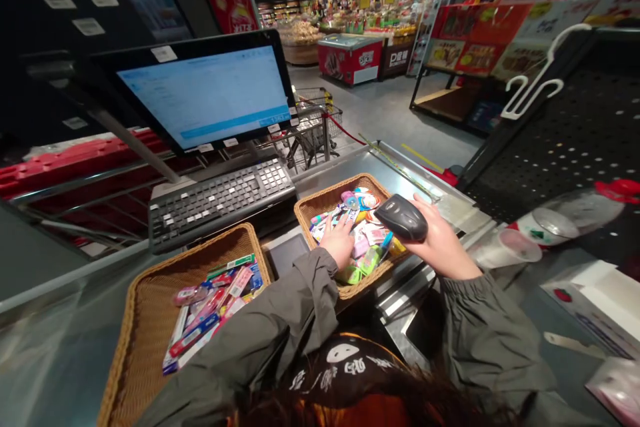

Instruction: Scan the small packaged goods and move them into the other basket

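Note:
My right hand (440, 243) grips a black handheld barcode scanner (401, 217) and holds it over the right wicker basket (313, 203). That basket holds several small packaged items (367, 240) in bright colours. My left hand (339, 240) reaches down into the same basket, its fingers resting on the packages; whether it grips one is not clear. A second wicker basket (145, 293) at the lower left holds several flat packs, toothbrush-like (215, 300). Both sleeves are grey-green.
A checkout screen (205, 97) and keyboard (220, 200) stand behind the baskets on a steel counter (350, 170). A black perforated panel (565, 147) with a white hook rises at right, with plastic cups (505, 250) and a white box (595, 300) below. Shopping trolleys (313, 130) and shop shelves lie beyond.

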The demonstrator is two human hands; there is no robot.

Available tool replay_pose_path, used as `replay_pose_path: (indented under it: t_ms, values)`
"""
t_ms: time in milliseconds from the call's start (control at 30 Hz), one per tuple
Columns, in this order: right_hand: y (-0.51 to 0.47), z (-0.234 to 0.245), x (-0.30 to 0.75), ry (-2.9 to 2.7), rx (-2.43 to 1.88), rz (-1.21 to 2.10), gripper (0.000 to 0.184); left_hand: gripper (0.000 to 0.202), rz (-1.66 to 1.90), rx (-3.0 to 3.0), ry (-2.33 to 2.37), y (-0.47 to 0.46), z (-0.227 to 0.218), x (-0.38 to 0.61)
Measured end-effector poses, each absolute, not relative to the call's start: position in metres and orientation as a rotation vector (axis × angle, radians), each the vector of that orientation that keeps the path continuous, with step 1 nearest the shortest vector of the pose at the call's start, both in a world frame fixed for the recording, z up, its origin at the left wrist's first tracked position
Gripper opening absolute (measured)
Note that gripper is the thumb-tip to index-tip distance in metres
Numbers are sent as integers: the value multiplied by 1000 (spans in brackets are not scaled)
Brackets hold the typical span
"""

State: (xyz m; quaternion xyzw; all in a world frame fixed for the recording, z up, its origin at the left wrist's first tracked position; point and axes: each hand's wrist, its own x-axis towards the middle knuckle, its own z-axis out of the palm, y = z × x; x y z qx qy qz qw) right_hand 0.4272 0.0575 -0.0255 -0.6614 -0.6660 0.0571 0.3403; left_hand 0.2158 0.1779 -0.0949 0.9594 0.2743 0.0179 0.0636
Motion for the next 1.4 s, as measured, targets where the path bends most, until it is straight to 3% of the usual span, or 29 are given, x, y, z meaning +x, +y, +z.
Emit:
replay_pose_path:
  t_ms: [533, 833, 1100, 1400]
  values:
    - [73, -31, 444, -1713, -1694, 239, 60, 17, 29, 2848, 857, 181, -120, 242]
    - [73, -32, 450, -1698, -1676, 218, 61, 7, 217, 2753, 1039, 195, -68, 217]
    - [75, -19, 431, -1768, -1644, 204, 63, 17, 553, 2441, 1289, 203, -10, 147]
    - [86, -7, 393, -1942, -1512, 178, 65, 25, 834, 2211, 1395, 184, 1, 69]
